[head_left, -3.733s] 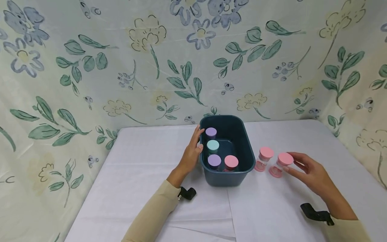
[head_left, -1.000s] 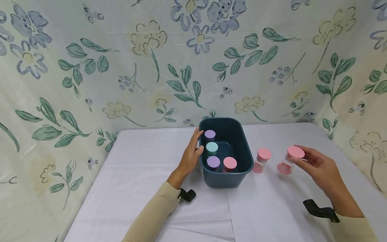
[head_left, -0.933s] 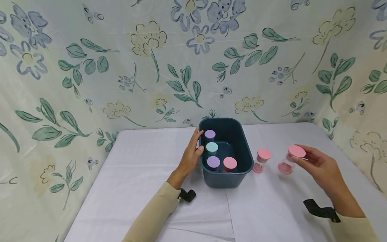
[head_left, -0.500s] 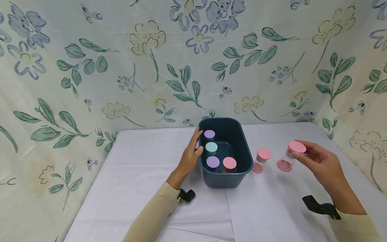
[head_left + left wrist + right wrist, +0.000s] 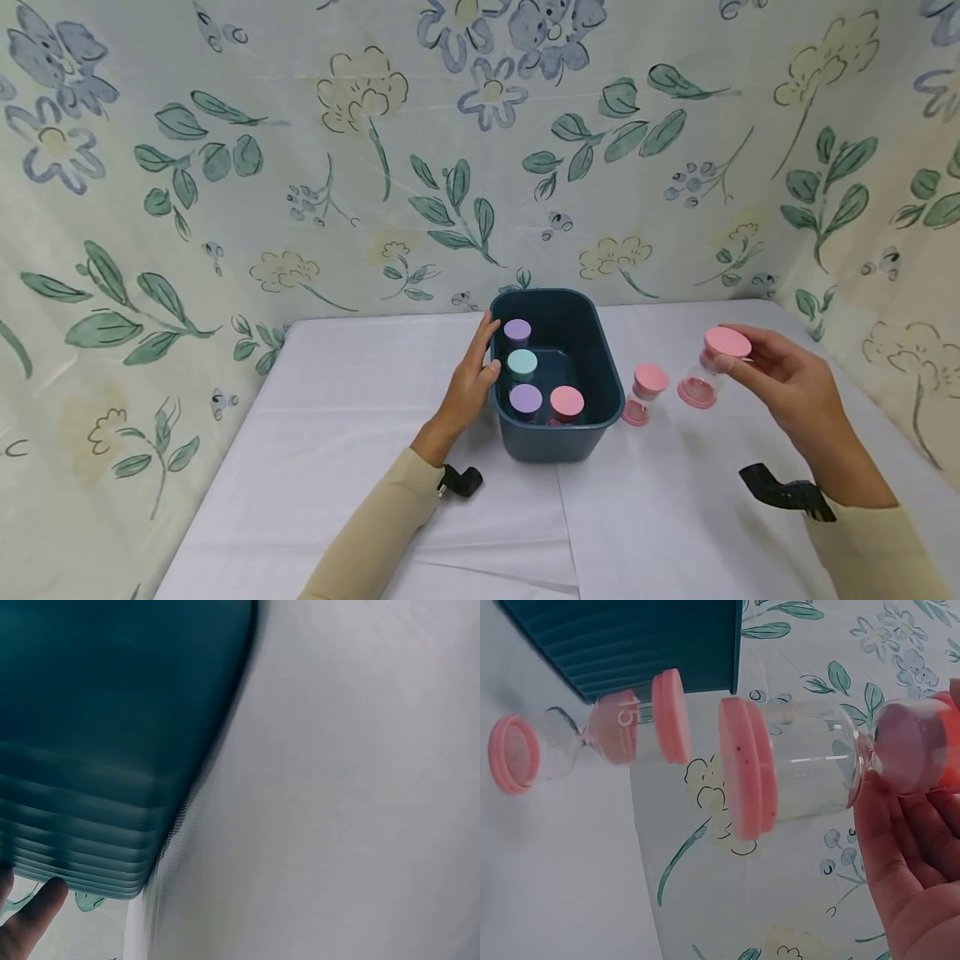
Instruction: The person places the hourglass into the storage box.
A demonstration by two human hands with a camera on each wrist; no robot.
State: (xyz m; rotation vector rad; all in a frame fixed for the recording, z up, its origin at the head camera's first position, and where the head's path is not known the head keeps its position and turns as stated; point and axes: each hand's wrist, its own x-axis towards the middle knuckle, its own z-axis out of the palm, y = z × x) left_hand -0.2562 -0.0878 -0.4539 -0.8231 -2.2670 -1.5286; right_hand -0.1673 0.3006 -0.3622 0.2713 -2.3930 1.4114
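Note:
My right hand [image 5: 787, 375] holds a pink-capped sand timer [image 5: 817, 761] by its top end, thumb and fingers around the cap. The timer is tilted and raised above the table, with pink sand in the bulb near the hand. A second pink sand timer [image 5: 647, 392] stands on the table between it and the dark teal bin [image 5: 558, 446]; "15" shows on its glass in the right wrist view. My left hand [image 5: 467, 387] rests against the bin's left side, fingers extended and fingertips [image 5: 51, 892] at the edge.
In the bin, two purple-capped timers [image 5: 526, 400], a mint-capped one [image 5: 522, 362] and a pink-capped one [image 5: 566, 402] stand toward the left and front. A white cloth [image 5: 360, 467] covers the table. Behind it hangs a floral curtain [image 5: 450, 108].
The timer in my right hand stood beside the other pink one at first. It has since been lifted off the table and tilted. My left hand has stayed at the bin.

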